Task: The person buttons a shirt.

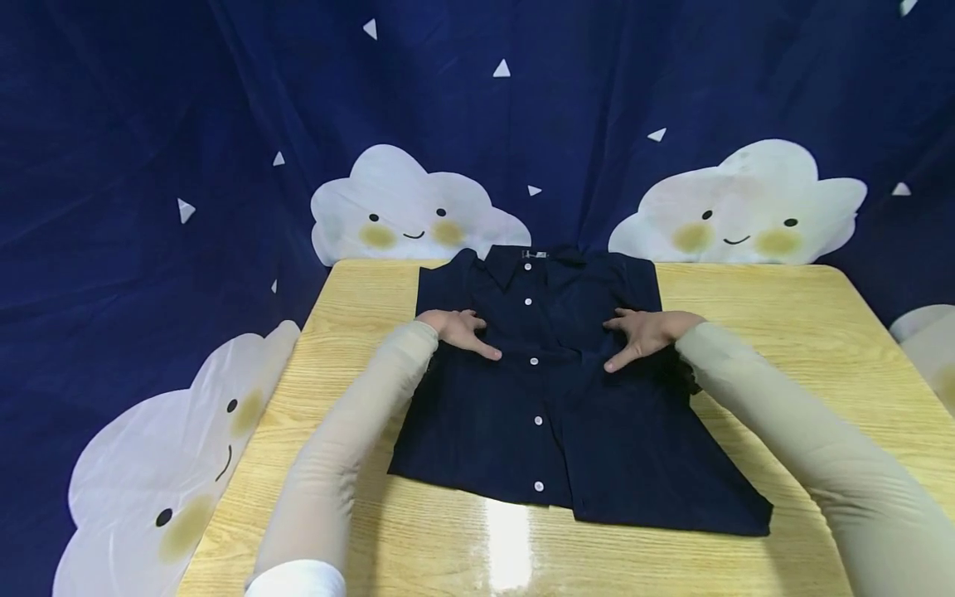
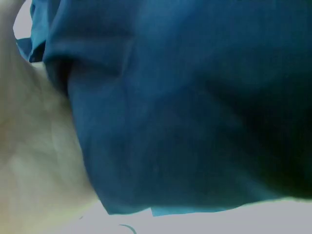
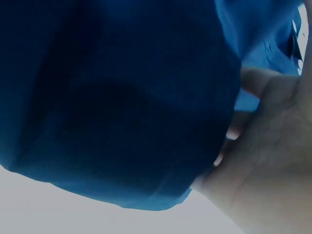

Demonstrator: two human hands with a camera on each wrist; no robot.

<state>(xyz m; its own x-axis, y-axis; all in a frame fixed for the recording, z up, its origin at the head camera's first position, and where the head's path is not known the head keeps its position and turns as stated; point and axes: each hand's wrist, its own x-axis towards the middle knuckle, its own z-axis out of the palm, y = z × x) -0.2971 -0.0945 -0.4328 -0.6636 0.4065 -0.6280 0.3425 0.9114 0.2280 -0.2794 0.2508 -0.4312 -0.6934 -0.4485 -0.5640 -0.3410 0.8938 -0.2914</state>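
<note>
A dark navy button-up shirt (image 1: 477, 423) lies front up, its collar (image 1: 503, 264) toward the far edge and its hem toward me. Several white buttons run down its middle. On the shirt's left side rests my left hand (image 1: 458, 330), thumb stretched toward the button line. My right hand (image 1: 646, 334) touches the other side with fingers spread and thumb pointing inward. In the left wrist view, cloth (image 2: 161, 122) fills most of the picture and hides the fingers. A fold of the shirt (image 3: 126, 112) partly covers the right fingers in the right wrist view.
The shirt lies on a light wood-grain table (image 1: 776, 315). Around it hangs a dark blue curtain (image 1: 224, 99) printed with smiling white clouds and small triangles. The shirt's lower right corner (image 1: 757, 518) flares outward. Light reflects off the table near the hem.
</note>
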